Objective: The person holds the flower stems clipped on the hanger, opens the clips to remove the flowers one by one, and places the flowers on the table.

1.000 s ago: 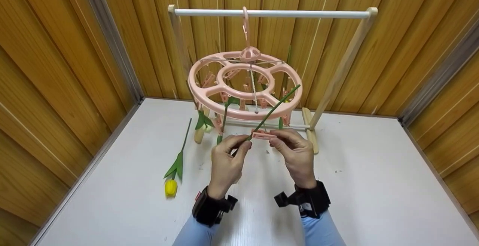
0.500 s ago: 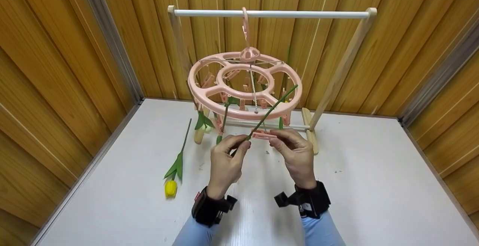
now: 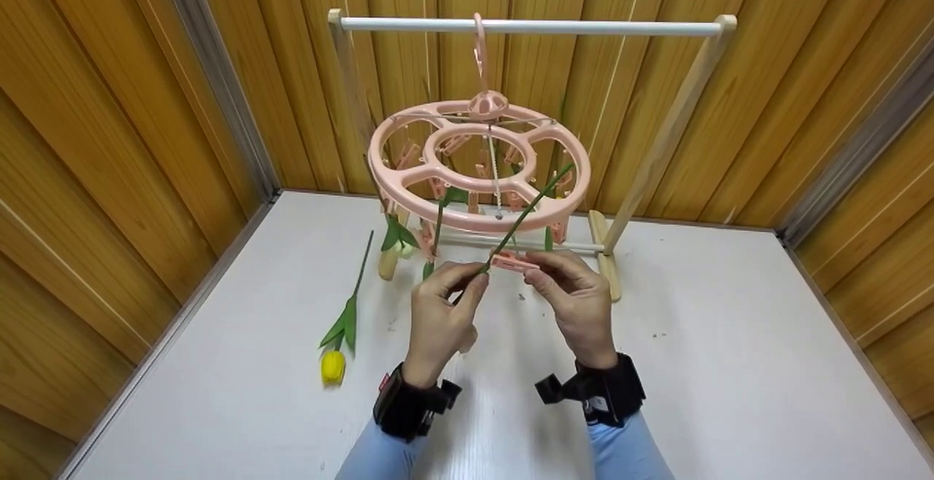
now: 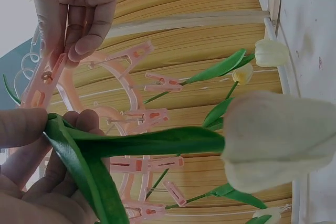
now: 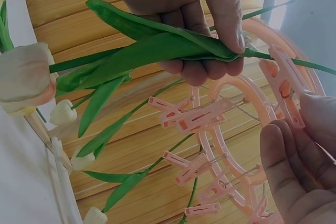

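Observation:
My left hand (image 3: 445, 305) pinches the green stem (image 3: 527, 215) of an artificial white tulip (image 4: 278, 140), with its leaves (image 5: 152, 51) by the fingers. My right hand (image 3: 573, 297) pinches a pink clip (image 3: 513, 263) that hangs from the round pink clip hanger (image 3: 478, 166). The stem's free end slants up to the right, through the hanger's ring. In the right wrist view the clip (image 5: 283, 90) sits right beside the stem, below my left hand (image 5: 184, 3). Whether the clip's jaws grip the stem is unclear.
The hanger hangs from a white rod (image 3: 533, 26) on a wooden stand (image 3: 668, 133). Other tulips (image 4: 270, 52) hang from its clips. A yellow tulip (image 3: 334, 363) lies on the white table (image 3: 730, 363) at the left. Wooden panel walls enclose the table.
The stem's free end has swung slightly left and lower, now inside the hanger ring. Both hands stay in place.

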{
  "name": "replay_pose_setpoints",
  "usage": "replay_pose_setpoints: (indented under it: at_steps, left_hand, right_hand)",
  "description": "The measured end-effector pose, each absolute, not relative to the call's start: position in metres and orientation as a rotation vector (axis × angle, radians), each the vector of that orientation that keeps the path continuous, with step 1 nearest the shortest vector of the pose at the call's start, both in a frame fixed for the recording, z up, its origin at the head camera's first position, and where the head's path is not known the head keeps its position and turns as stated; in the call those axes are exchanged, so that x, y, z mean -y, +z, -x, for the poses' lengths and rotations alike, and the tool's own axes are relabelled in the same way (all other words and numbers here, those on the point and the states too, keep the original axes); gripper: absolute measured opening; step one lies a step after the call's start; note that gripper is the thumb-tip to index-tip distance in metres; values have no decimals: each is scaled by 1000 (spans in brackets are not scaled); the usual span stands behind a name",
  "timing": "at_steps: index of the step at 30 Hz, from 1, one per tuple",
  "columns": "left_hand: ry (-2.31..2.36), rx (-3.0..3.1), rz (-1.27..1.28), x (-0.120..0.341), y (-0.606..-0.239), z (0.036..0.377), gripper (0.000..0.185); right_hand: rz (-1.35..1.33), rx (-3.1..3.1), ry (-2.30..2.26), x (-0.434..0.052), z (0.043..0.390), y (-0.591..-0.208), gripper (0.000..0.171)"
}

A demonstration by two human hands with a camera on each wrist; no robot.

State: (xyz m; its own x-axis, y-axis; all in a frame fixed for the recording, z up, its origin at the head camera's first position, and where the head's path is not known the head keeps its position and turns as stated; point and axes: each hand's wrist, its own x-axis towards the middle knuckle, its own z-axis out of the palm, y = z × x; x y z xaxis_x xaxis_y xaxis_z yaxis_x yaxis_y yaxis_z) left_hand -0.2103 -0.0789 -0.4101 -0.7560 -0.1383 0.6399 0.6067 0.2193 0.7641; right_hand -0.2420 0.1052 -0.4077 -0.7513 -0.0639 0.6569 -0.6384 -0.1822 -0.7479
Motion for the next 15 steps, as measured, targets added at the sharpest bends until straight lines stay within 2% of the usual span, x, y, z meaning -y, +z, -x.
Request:
replay_pose_setpoints:
  at_steps: [15]
  left_hand:
    - [-1618,1929,413,79,-411,210,13]
  right_hand:
    - [-776,1724,2002,-105,241,-408,25]
